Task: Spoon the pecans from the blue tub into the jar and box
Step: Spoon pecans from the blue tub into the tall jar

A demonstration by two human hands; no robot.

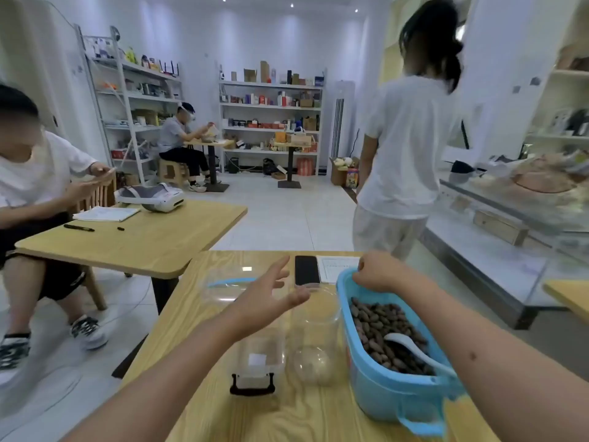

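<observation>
With the right hand clamped on the far rim of the blue tub and the left hand spread open above the clear jar and box, steady the tub, then lift the white spoon resting in the pecans.

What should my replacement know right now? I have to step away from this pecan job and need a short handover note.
Left hand: open, empty, raised above the table, left of the jar.
Right hand: closed on the far rim of the blue tub.
Pecans: all in the tub, with the white spoon lying in them, handle toward the near right.
Clear jar: open, empty, just left of the tub.
Clear box with black latch: open, empty, left of the jar.
A clear lid with a blue seal lies behind the box.
Done: containers opened. Left: all the spooning into both.
</observation>
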